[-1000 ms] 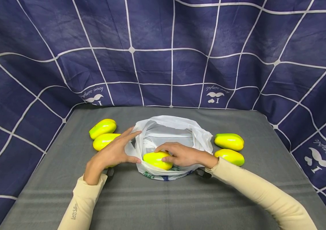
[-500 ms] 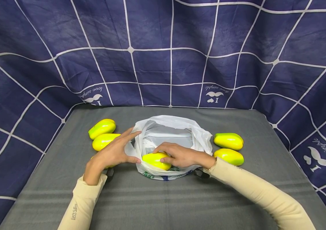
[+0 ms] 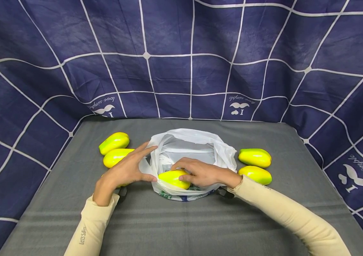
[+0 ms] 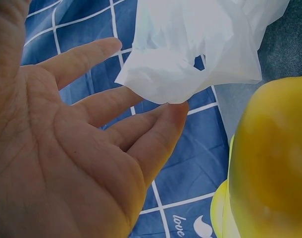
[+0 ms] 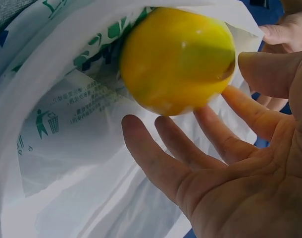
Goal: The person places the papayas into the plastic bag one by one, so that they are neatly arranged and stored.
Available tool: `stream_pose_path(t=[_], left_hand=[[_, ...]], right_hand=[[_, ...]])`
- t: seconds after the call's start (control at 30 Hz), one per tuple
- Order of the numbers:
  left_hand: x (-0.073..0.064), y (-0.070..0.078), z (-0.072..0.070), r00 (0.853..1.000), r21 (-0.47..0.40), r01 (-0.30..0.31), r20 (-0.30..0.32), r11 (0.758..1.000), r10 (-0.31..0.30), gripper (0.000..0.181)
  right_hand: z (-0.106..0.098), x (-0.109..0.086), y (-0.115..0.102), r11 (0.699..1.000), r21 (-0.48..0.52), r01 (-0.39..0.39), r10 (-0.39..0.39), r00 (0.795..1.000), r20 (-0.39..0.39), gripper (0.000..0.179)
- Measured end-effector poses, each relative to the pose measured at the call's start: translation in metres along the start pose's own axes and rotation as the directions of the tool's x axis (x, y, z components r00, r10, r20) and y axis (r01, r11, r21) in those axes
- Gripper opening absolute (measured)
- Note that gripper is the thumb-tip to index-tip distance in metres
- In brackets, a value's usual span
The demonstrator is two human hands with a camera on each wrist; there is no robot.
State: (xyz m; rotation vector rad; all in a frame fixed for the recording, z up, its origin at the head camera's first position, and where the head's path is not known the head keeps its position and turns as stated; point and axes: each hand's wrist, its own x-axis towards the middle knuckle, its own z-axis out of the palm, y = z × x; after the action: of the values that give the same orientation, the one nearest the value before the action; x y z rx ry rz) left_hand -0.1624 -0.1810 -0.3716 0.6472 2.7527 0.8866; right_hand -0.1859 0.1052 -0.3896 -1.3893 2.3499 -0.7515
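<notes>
A white plastic bag stands on the grey cloth with its mouth wide. Inside its near rim, my right hand holds a yellow-green papaya, thumb on one side and fingers on the other. The right wrist view shows the fingertips against the lower side of that papaya, with green print on the bag beside it. My left hand has its fingers spread at the bag's left rim. In the left wrist view, its straight fingers lie against the bag's loose edge.
Two papayas, an upper one and a lower one, lie right of the bag. To its left are two more, one behind and one in front; another is mostly hidden under my left wrist. A blue checked cloth hangs behind.
My right hand and its papaya have shifted very slightly left in the bag's mouth since a second ago. The left hand stays at the rim.
</notes>
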Motion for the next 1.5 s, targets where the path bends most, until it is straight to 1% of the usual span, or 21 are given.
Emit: stream_pose_path(t=[0.17, 0.33, 0.43, 0.6, 0.7, 0.77, 1.0, 1.1, 1.3, 1.4, 1.5], left_hand=[[0.0, 0.0, 0.0, 1.0, -0.001, 0.004, 0.004, 1.0, -0.004, 0.103], [0.0, 0.0, 0.0, 1.0, -0.004, 0.011, 0.002, 1.0, -0.011, 0.103], [0.0, 0.0, 0.0, 1.0, -0.002, 0.012, 0.002, 1.0, -0.012, 0.103], [0.0, 0.0, 0.0, 1.0, -0.001, 0.011, 0.007, 1.0, -0.011, 0.103], [0.0, 0.0, 0.001, 1.0, -0.004, 0.013, 0.009, 1.0, -0.013, 0.103], [0.0, 0.0, 0.001, 1.0, -0.006, 0.015, 0.009, 1.0, -0.015, 0.103], [0.0, 0.0, 0.0, 1.0, -0.015, 0.022, 0.008, 1.0, -0.022, 0.102], [0.0, 0.001, 0.0, 1.0, -0.017, 0.023, 0.008, 1.0, -0.023, 0.102], [0.0, 0.001, 0.001, 1.0, -0.02, 0.02, 0.004, 1.0, -0.02, 0.103], [-0.001, 0.001, 0.001, 1.0, -0.023, 0.019, 0.003, 1.0, -0.019, 0.103], [-0.001, 0.001, 0.001, 1.0, -0.025, 0.019, 0.003, 1.0, -0.019, 0.103]], right_hand=[[-0.005, -0.003, 0.001, 1.0, 0.013, -0.008, 0.008, 1.0, -0.02, 0.037], [-0.012, -0.008, 0.002, 0.995, 0.07, -0.066, 0.068, 0.997, -0.032, 0.04], [-0.018, -0.013, 0.002, 0.994, 0.075, -0.084, 0.088, 0.995, -0.054, 0.04], [-0.033, -0.022, 0.002, 0.998, 0.021, -0.063, 0.065, 0.99, -0.123, 0.04], [-0.043, -0.027, 0.003, 0.999, 0.013, -0.049, 0.051, 0.984, -0.168, 0.041], [-0.05, -0.031, 0.003, 0.999, 0.028, -0.045, 0.05, 0.979, -0.197, 0.042], [-0.069, -0.048, 0.007, 0.991, 0.119, -0.067, 0.099, 0.954, -0.285, 0.042], [-0.075, -0.056, 0.01, 0.989, 0.125, -0.08, 0.115, 0.946, -0.303, 0.041], [-0.085, -0.071, 0.018, 0.988, 0.107, -0.115, 0.145, 0.93, -0.339, 0.04], [-0.09, -0.079, 0.024, 0.986, 0.109, -0.128, 0.16, 0.916, -0.369, 0.038], [-0.093, -0.09, 0.031, 0.981, 0.106, -0.16, 0.189, 0.897, -0.399, 0.037]])
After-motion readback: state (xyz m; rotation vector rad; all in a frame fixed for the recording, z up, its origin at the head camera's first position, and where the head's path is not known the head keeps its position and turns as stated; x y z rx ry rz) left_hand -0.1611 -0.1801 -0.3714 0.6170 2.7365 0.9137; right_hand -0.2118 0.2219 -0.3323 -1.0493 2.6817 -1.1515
